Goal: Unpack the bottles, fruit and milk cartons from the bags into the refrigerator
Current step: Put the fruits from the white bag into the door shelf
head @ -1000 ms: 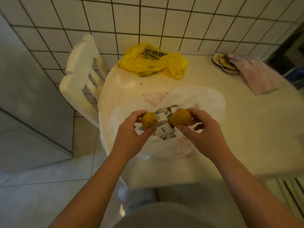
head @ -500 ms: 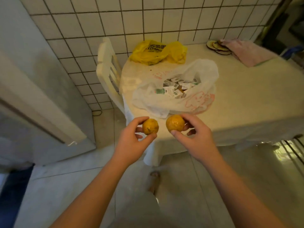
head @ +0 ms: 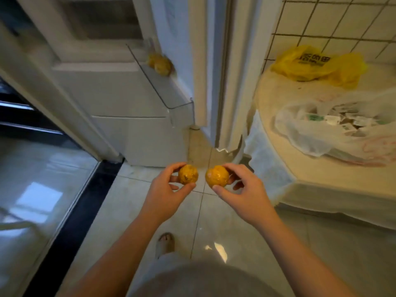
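Since both should go on the clear plastic door shelf (head: 159, 90) far left, my left hand (head: 162, 195) pinches a small round orange fruit (head: 188, 174), right hand (head: 246, 196) a bigger orange fruit (head: 217, 176).

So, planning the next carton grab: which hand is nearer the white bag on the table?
Right. The right hand, holding a fruit, is below-left of the white bag; the left hand, holding another, is farther left.

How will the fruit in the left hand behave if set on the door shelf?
Probably rolls: the fruit looks round, though the door shelf has a raised front. Likely light and firm: the left hand holds it by thumb and fingertips alone.
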Demonstrator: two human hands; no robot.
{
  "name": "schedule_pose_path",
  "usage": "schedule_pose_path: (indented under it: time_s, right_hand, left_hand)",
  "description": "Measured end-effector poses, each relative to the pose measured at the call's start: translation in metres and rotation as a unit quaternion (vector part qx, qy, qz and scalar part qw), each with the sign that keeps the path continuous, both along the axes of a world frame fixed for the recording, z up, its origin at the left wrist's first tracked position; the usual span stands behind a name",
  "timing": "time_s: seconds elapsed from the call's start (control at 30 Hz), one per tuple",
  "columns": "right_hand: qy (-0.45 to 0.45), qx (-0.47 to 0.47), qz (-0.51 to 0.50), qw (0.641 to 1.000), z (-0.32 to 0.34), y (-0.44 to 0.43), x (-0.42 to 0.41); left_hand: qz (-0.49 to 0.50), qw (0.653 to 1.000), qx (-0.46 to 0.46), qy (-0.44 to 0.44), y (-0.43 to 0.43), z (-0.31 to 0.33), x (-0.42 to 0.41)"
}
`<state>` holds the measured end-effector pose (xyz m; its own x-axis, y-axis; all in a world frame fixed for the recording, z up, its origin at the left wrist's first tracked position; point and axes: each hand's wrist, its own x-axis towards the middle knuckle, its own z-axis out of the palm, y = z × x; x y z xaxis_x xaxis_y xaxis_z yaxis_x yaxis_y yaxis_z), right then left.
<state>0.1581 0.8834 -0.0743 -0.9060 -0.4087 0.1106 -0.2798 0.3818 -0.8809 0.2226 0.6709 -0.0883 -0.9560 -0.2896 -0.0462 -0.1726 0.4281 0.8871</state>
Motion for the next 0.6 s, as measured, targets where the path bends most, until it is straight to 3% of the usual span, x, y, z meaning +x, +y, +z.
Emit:
schedule_pose_path:
  time_s: [0.27,0.6]
  right_hand:
    - [-0.007,-0.032,0.035,0.999,-0.004,-0.17,-0.011]
    - [0.079,-0.076,-0.057,0.992,0.062,-0.296,-0.046]
  left_hand:
    - [0.041,0.999,0.001,0.015,-0.169,-0.005,-0.011]
    - [-0.085,0.987,-0.026,0.132,-0.299,0.059,-0.101]
